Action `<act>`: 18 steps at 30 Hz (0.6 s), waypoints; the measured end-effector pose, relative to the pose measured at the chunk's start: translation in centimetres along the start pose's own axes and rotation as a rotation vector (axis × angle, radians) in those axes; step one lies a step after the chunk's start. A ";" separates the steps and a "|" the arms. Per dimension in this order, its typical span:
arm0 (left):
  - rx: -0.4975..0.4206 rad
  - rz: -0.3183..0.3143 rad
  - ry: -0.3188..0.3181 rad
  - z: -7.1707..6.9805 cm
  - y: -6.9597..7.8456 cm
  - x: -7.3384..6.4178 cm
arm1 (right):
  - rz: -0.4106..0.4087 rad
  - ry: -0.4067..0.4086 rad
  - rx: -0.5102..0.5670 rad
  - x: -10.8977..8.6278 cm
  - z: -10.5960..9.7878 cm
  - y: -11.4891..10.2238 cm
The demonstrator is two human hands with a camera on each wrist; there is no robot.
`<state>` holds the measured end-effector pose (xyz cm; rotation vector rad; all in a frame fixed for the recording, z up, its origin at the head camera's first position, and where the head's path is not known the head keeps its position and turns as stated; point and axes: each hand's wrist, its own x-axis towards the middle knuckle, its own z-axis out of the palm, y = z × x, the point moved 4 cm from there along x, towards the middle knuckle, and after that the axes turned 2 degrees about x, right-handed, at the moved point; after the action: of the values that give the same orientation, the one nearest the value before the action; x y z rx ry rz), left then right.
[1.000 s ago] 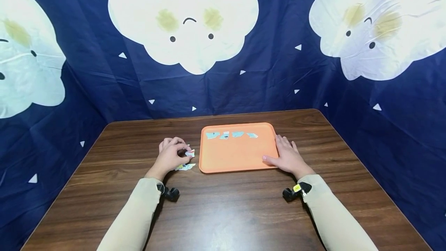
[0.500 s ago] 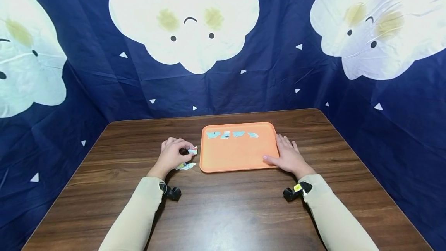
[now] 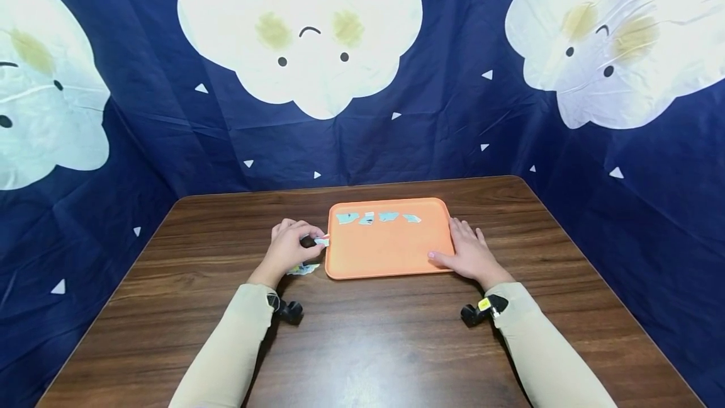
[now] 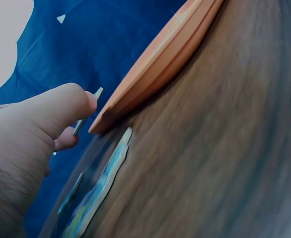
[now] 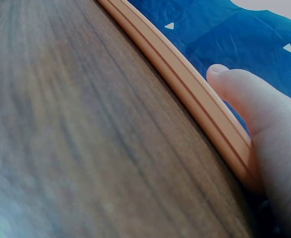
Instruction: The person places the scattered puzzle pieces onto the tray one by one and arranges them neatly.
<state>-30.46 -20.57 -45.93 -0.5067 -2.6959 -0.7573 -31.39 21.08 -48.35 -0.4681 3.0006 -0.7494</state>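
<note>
Fingertips and thumb of your left hand (image 3: pixel 289 249) pinch one thin, flat, jagged-edged piece printed in white, pale blue and a touch of red (image 3: pixel 321 242), tilted at the left rim of the shallow orange tray with rounded corners (image 3: pixel 385 250). You hold it narrowly, by its edges (whether it touches the rim, you cannot tell from here). Your right hand (image 3: pixel 469 257) grips nothing: its fingers lie extended along the tray's right side, thumb stretched over the near right corner. The tray looks like smooth, matt plastic, and your right wrist view shows ridges running along its outer wall.

Near the tray's far edge you have a row of four irregular pale-blue pieces (image 3: pixel 387 216), set apart from one another. Below your left hand, a larger blue piece with yellow-green patches (image 4: pixel 103 186) lies flat beside the tray, a small slim piece (image 4: pixel 71 193) next to it. All this rests on a brown, streaky wood-grain table (image 3: pixel 362 332). The bright yellow tag (image 3: pixel 484 305) on your right wrist's black camera mount (image 3: pixel 471 315) is too small to read.
</note>
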 end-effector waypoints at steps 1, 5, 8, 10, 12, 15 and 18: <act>0.001 -0.001 -0.004 0.1 0.2 0.1 | 0.000 0.001 0.002 0.0 0.0 0.0; 0.013 -0.007 -0.015 0.5 0.8 0.6 | -0.002 0.003 0.007 0.0 0.1 0.1; 0.018 -0.013 -0.027 0.8 1.3 0.8 | -0.003 0.001 0.003 0.0 0.2 0.1; 0.016 -0.017 -0.035 1.0 1.6 1.0 | -0.002 0.001 0.003 0.0 0.2 0.1; 0.012 -0.021 -0.043 1.3 1.8 1.1 | -0.001 0.005 0.002 0.0 0.2 0.2; 0.015 -0.013 -0.048 1.7 2.1 1.4 | -0.001 0.008 0.005 0.0 0.2 0.2; 0.020 0.000 -0.051 2.1 2.5 1.7 | -0.002 0.007 0.006 0.0 0.2 0.2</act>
<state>-31.37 -16.94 -45.89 -0.5279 -2.7474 -0.7266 -31.43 21.14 -48.59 -0.4697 3.0043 -0.7613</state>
